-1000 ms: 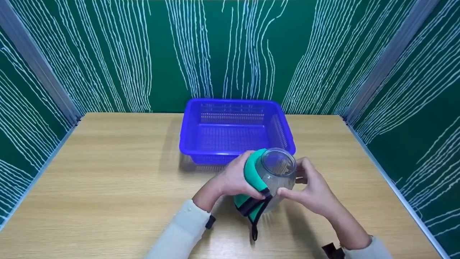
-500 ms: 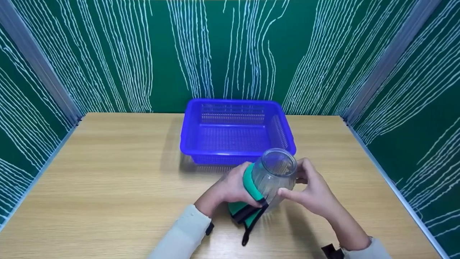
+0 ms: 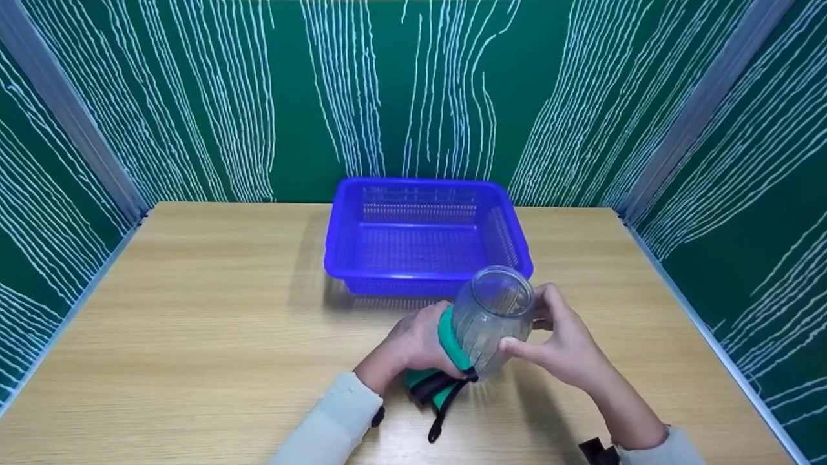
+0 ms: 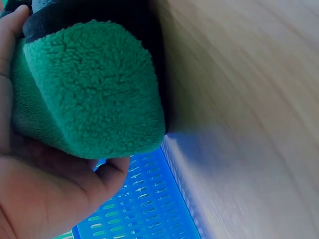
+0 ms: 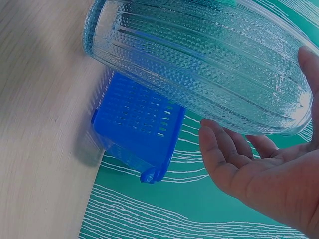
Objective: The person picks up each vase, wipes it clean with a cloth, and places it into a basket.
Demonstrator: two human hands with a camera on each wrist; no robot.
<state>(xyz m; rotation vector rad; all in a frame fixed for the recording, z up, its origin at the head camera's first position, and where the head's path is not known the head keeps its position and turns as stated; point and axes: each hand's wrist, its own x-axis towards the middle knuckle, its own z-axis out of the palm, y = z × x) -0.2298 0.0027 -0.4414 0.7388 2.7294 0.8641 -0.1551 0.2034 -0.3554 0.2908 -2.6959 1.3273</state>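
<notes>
A clear glass jar (image 3: 486,326) with a wide round mouth stands slightly tilted before me; ribs and a dotted texture show on its side in the right wrist view. My left hand (image 3: 421,341) holds a fluffy green cleaning cloth (image 4: 97,89) against the jar's left side, below the neck. The cloth has black trim, and its black loop hangs toward the table. My right hand (image 3: 561,339) grips the jar from the right, thumb on the near side and fingers behind. The left fingers are partly hidden by the cloth.
Just beyond the jar, a blue plastic basket (image 3: 413,275) with slotted walls sits on the light wood table (image 3: 213,323). Green panels with white wavy lines enclose the back and sides, joined by grey metal posts (image 3: 698,103).
My left hand has slid the cloth down the jar's left side, from near the rim to lower on the body. The jar and my right hand have stayed almost still.
</notes>
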